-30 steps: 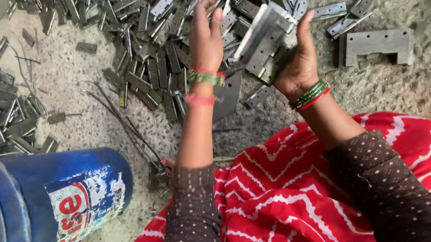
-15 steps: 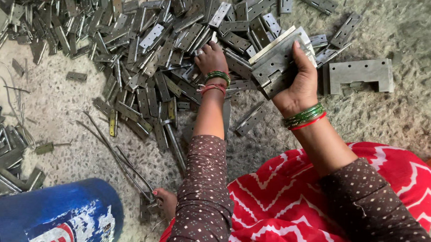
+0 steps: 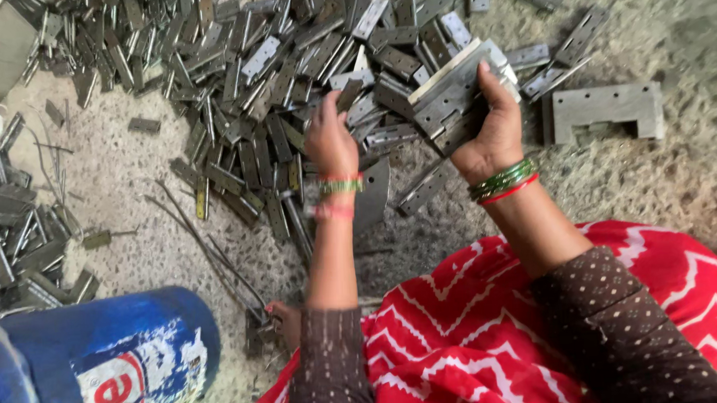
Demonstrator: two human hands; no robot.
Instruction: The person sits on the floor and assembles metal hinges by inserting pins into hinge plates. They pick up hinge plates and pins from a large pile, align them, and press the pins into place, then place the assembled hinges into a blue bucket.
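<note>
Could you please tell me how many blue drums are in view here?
1. The blue drum lies on its side at the bottom left, beside the person's knee and below the pile of metal hinges. Others may sit outside the frame.

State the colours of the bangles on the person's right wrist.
The bangles on the right wrist are green with one red, seen clearly in the head view.

hinges [image 3: 274, 108] grey metal | bangles [image 3: 503, 181] green+red | cloth [image 3: 493, 333] red w/ white zigzag | drum [image 3: 99, 358] blue
</note>
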